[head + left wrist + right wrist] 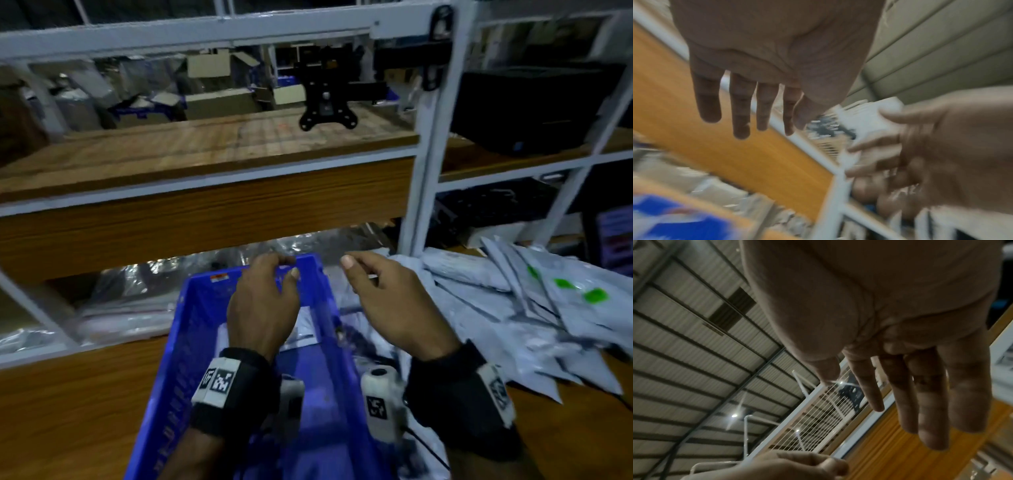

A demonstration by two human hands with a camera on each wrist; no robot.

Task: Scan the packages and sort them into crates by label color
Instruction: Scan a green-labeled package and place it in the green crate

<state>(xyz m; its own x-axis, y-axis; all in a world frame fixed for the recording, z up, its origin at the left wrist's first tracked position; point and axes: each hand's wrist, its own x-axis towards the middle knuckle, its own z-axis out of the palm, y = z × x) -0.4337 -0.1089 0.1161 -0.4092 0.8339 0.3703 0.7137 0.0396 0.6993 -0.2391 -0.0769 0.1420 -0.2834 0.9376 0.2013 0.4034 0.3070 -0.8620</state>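
A blue crate (pixel 178 342) stands on the table in front of me, with a grey package (pixel 306 329) lying in it. My left hand (pixel 265 301) hovers over the crate's far end, fingers relaxed and holding nothing. In the left wrist view its fingers (pixel 741 113) hang straight and empty. My right hand (pixel 394 301) hovers just right of the crate, also empty. The right wrist view shows its fingers (pixel 929 402) straight. A pile of grey packages (pixel 496 308) lies to the right, some with green labels (pixel 596 295).
A wooden shelf (pixel 205 202) in a white metal frame (pixel 421 171) runs close above the crate's far end. A black bracket (pixel 327 99) hangs over the shelf. A black box (pixel 531 106) sits at the upper right. Plastic-wrapped bundles (pixel 120 308) lie under the shelf at the left.
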